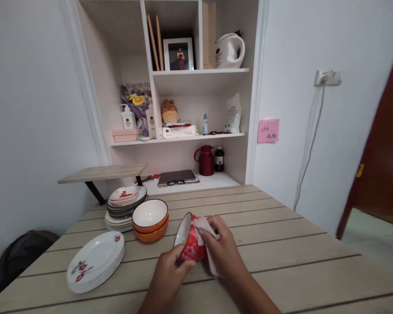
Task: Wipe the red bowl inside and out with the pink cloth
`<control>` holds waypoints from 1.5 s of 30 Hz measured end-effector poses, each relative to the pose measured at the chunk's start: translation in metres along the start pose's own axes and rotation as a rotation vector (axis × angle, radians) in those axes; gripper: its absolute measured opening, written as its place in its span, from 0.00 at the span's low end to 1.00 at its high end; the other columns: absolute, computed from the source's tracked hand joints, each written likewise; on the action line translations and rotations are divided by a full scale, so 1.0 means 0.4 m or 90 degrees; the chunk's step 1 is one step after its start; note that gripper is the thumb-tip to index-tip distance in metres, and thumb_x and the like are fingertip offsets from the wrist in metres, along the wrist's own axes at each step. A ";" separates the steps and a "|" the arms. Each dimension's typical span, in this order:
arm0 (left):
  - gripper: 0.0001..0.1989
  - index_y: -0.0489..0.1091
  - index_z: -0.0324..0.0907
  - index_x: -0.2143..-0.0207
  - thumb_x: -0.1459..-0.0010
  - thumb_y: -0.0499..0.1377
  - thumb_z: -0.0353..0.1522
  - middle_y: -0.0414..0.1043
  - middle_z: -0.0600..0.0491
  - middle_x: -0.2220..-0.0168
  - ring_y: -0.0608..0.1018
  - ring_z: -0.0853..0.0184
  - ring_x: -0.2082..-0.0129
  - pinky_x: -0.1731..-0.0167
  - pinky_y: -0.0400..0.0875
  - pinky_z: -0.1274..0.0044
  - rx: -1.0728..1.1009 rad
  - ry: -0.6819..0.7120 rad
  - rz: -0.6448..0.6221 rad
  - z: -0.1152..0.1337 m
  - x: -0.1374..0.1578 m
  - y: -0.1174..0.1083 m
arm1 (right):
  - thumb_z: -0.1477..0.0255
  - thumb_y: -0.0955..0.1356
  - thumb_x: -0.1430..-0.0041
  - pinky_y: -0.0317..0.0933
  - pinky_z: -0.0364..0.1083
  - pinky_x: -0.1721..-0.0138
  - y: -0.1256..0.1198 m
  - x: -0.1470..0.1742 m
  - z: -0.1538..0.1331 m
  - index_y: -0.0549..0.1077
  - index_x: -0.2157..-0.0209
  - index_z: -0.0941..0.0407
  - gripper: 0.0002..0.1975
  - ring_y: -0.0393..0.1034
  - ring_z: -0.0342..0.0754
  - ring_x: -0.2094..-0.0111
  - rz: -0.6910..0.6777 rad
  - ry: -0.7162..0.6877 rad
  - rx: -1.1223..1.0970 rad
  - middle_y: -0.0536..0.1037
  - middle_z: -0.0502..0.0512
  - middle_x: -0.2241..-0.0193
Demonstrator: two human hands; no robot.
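Bowl (195,241) between your left hand (170,270) and right hand (227,248), over the table (298,257). Left of it, stacked bowls (150,229); farther left, nearer you, a plate pile (96,259); behind that, a second plate pile (126,209). Beyond the table, jug (206,161) left of bottle (219,160).

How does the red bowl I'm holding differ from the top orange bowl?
The red bowl is tilted, held by your left hand with a cloth against it; the top orange bowl stands upright on a second orange bowl. The red bowl's outside has pink flowers, while the top orange bowl's looks plain. Both have pale insides and dark rims.
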State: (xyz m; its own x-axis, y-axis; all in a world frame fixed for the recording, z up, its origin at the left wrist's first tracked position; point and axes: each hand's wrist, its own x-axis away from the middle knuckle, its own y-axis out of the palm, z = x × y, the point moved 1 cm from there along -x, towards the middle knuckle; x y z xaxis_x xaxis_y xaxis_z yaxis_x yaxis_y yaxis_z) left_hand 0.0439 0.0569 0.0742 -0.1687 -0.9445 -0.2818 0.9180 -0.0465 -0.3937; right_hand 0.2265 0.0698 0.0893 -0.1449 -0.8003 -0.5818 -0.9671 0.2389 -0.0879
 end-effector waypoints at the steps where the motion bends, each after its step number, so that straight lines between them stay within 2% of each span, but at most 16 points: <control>1: 0.07 0.75 0.43 0.74 0.53 0.63 0.37 0.74 0.54 0.75 0.72 0.63 0.73 0.69 0.65 0.76 0.003 -0.001 -0.003 0.001 0.001 0.000 | 0.69 0.69 0.38 0.62 0.50 0.59 0.000 -0.001 0.004 0.73 0.69 0.51 0.04 0.69 0.54 0.63 0.012 0.013 0.002 0.75 0.52 0.67; 4: 0.07 0.75 0.43 0.74 0.53 0.64 0.37 0.73 0.54 0.75 0.72 0.63 0.72 0.69 0.65 0.76 0.022 -0.003 -0.011 0.004 0.002 0.000 | 0.69 0.68 0.37 0.62 0.49 0.61 0.000 -0.001 0.007 0.74 0.68 0.51 0.04 0.69 0.54 0.64 0.011 0.018 -0.001 0.75 0.52 0.68; 9: 0.06 0.72 0.43 0.76 0.54 0.62 0.37 0.70 0.56 0.77 0.69 0.65 0.74 0.71 0.62 0.77 0.029 -0.010 -0.005 -0.005 -0.003 0.002 | 0.70 0.74 0.47 0.62 0.50 0.54 0.006 0.001 -0.008 0.73 0.73 0.51 0.07 0.70 0.56 0.58 -0.032 -0.029 -0.007 0.76 0.53 0.65; 11: 0.07 0.72 0.43 0.76 0.54 0.62 0.37 0.70 0.56 0.77 0.69 0.65 0.74 0.71 0.62 0.77 0.017 -0.003 -0.008 -0.009 -0.005 0.005 | 0.68 0.73 0.43 0.62 0.50 0.55 0.006 -0.001 -0.006 0.74 0.70 0.51 0.05 0.70 0.56 0.59 -0.008 0.000 -0.006 0.75 0.53 0.65; 14: 0.07 0.72 0.43 0.76 0.54 0.62 0.38 0.71 0.56 0.77 0.69 0.64 0.74 0.70 0.63 0.77 0.008 -0.005 -0.026 -0.006 -0.004 0.009 | 0.64 0.69 0.37 0.62 0.50 0.57 0.005 -0.003 0.004 0.74 0.67 0.51 0.07 0.70 0.55 0.62 0.028 0.048 -0.006 0.75 0.52 0.66; 16: 0.08 0.73 0.43 0.75 0.54 0.62 0.38 0.72 0.55 0.76 0.71 0.64 0.73 0.69 0.65 0.76 0.010 -0.007 -0.030 0.001 -0.001 0.008 | 0.63 0.69 0.36 0.62 0.50 0.57 0.005 -0.003 0.007 0.74 0.67 0.51 0.08 0.70 0.55 0.62 0.035 0.061 -0.009 0.75 0.52 0.67; 20: 0.13 0.79 0.41 0.63 0.50 0.62 0.37 0.80 0.49 0.66 0.78 0.59 0.65 0.60 0.73 0.73 0.043 0.011 -0.067 0.009 0.008 0.004 | 0.63 0.69 0.37 0.63 0.49 0.58 0.007 -0.002 0.005 0.75 0.67 0.51 0.08 0.70 0.55 0.62 0.050 0.070 -0.007 0.77 0.52 0.67; 23: 0.21 0.79 0.41 0.53 0.52 0.61 0.32 0.81 0.45 0.53 0.80 0.55 0.50 0.46 0.71 0.69 0.067 0.052 -0.085 0.001 0.011 0.002 | 0.62 0.69 0.37 0.63 0.50 0.58 0.008 -0.002 0.003 0.75 0.67 0.52 0.08 0.70 0.55 0.62 0.065 0.078 -0.001 0.77 0.52 0.67; 25: 0.23 0.80 0.42 0.53 0.54 0.60 0.29 0.78 0.43 0.46 0.76 0.54 0.42 0.38 0.66 0.66 0.075 0.078 -0.097 -0.007 0.009 -0.001 | 0.62 0.69 0.37 0.64 0.50 0.58 0.008 -0.002 0.003 0.75 0.67 0.52 0.09 0.71 0.56 0.62 0.072 0.083 0.002 0.77 0.53 0.67; 28: 0.13 0.82 0.44 0.62 0.51 0.62 0.31 0.76 0.42 0.41 0.75 0.52 0.39 0.35 0.62 0.63 0.065 0.088 -0.084 -0.016 -0.003 -0.008 | 0.62 0.69 0.37 0.64 0.50 0.59 0.007 -0.003 0.003 0.74 0.68 0.52 0.09 0.71 0.55 0.64 0.077 0.085 0.000 0.77 0.52 0.68; 30: 0.09 0.82 0.44 0.66 0.47 0.62 0.34 0.77 0.41 0.43 0.76 0.51 0.41 0.37 0.65 0.62 0.060 0.078 -0.028 -0.023 -0.015 -0.017 | 0.62 0.69 0.38 0.64 0.50 0.60 0.007 -0.003 0.003 0.75 0.68 0.52 0.09 0.71 0.56 0.63 0.075 0.084 -0.004 0.77 0.53 0.68; 33: 0.12 0.83 0.44 0.64 0.44 0.63 0.40 0.79 0.40 0.45 0.78 0.49 0.44 0.40 0.70 0.60 0.047 0.069 0.070 -0.049 -0.030 -0.029 | 0.62 0.69 0.38 0.65 0.50 0.60 0.008 -0.002 0.003 0.77 0.65 0.53 0.09 0.72 0.56 0.63 0.065 0.082 -0.015 0.79 0.54 0.66; 37: 0.16 0.83 0.44 0.58 0.50 0.66 0.37 0.81 0.40 0.49 0.80 0.47 0.46 0.41 0.70 0.56 -0.029 0.081 0.105 -0.101 -0.036 -0.027 | 0.62 0.70 0.38 0.65 0.50 0.61 0.009 0.000 0.006 0.77 0.65 0.53 0.09 0.73 0.56 0.64 0.062 0.086 -0.022 0.79 0.55 0.67; 40: 0.14 0.83 0.45 0.60 0.52 0.66 0.34 0.82 0.41 0.52 0.80 0.47 0.48 0.42 0.70 0.57 -0.079 0.100 0.077 -0.113 -0.030 -0.019 | 0.63 0.70 0.39 0.65 0.51 0.60 0.008 -0.001 0.007 0.78 0.66 0.53 0.08 0.73 0.57 0.63 0.067 0.081 -0.024 0.79 0.55 0.67; 42: 0.09 0.82 0.45 0.65 0.48 0.63 0.33 0.83 0.43 0.56 0.81 0.49 0.52 0.46 0.73 0.61 -0.098 0.114 0.012 -0.095 -0.022 -0.015 | 0.63 0.70 0.39 0.65 0.51 0.59 0.005 -0.003 0.008 0.79 0.66 0.52 0.08 0.73 0.57 0.62 0.069 0.072 -0.027 0.80 0.55 0.67; 45: 0.07 0.78 0.44 0.71 0.45 0.60 0.34 0.81 0.46 0.65 0.80 0.54 0.61 0.56 0.73 0.69 -0.109 0.110 -0.064 -0.050 -0.009 -0.009 | 0.65 0.70 0.40 0.65 0.52 0.56 -0.001 -0.007 0.005 0.81 0.66 0.52 0.07 0.73 0.57 0.60 0.069 0.055 -0.032 0.79 0.56 0.65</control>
State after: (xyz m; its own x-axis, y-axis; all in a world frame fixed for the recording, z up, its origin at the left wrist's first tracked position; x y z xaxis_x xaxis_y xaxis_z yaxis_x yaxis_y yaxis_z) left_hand 0.0339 0.0670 0.0591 -0.3276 -0.8678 -0.3737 0.8222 -0.0670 -0.5653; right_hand 0.2279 0.0729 0.0893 -0.2643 -0.8166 -0.5131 -0.9538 0.3001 0.0138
